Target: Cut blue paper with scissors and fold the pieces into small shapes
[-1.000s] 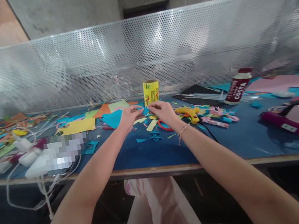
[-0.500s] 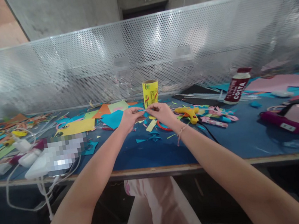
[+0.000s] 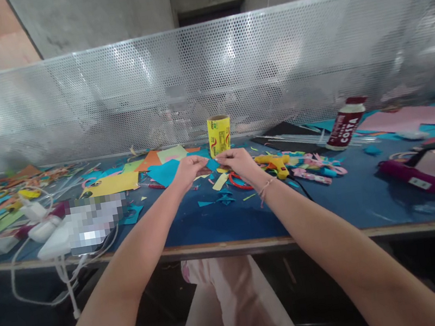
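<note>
Between my two hands is a small piece of blue paper point(image 3: 213, 165), pinched from both sides just above the table. My left hand point(image 3: 193, 171) has its thumb and fingers closed on the left edge. On the other edge, my right hand point(image 3: 237, 161) grips with thumb and forefinger. Behind them stands a yellow paper-wrapped roll point(image 3: 220, 135). Beneath lie blue paper scraps point(image 3: 225, 198) and a pale green strip point(image 3: 220, 182). A yellow hot glue gun point(image 3: 274, 165) rests to the right of my right hand.
Blue, yellow and orange paper sheets point(image 3: 115, 184) lie to the left, with a white charger point(image 3: 54, 238) and cables nearer me. On the right are a dark red bottle point(image 3: 346, 125) and a purple object point(image 3: 426, 176). A perforated metal screen point(image 3: 204, 77) borders the back.
My hands have drawn slightly apart, the right one shifting a little to the right, and more of the blue paper shows between the fingertips.
</note>
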Demonstrator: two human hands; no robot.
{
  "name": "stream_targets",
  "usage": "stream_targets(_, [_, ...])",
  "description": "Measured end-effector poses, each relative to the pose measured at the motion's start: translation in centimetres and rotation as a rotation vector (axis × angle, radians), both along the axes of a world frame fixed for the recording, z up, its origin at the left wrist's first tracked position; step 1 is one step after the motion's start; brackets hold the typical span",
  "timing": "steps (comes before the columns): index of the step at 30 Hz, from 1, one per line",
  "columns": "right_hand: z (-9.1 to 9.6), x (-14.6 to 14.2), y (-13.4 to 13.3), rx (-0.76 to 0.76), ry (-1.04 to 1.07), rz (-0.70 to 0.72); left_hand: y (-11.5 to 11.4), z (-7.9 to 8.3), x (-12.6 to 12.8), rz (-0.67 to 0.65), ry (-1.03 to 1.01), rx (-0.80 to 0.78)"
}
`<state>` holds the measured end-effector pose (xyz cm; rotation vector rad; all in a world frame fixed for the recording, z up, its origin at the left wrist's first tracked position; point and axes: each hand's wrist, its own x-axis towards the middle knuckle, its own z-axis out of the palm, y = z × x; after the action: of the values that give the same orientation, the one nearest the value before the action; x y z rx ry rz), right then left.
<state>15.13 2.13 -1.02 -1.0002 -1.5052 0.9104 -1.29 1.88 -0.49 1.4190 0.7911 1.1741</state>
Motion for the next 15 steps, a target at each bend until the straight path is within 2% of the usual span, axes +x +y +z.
stream_targets(3, [0.20, 0.37, 0.02, -0.106, 0.084, 0.064, 0.22, -0.10, -0.23, -0.049, -0.014, -0.037])
stream_targets(6, [0.60, 0.54, -0.34, -0.137, 0.141, 0.109, 0.11, -0.04, -0.29, -0.081, -0.023, -0.069])
stream_targets(12, [0.82, 0.54, -0.44, -0.133, 0.152, 0.116, -0.17, 0.06, 0.12, -0.046, -0.014, -0.080])
stream_targets(15, [0.56, 0.50, -0.14, -0.061, 0.083, 0.073, 0.04, -0.09, 0.29, -0.015, -0.005, -0.072])
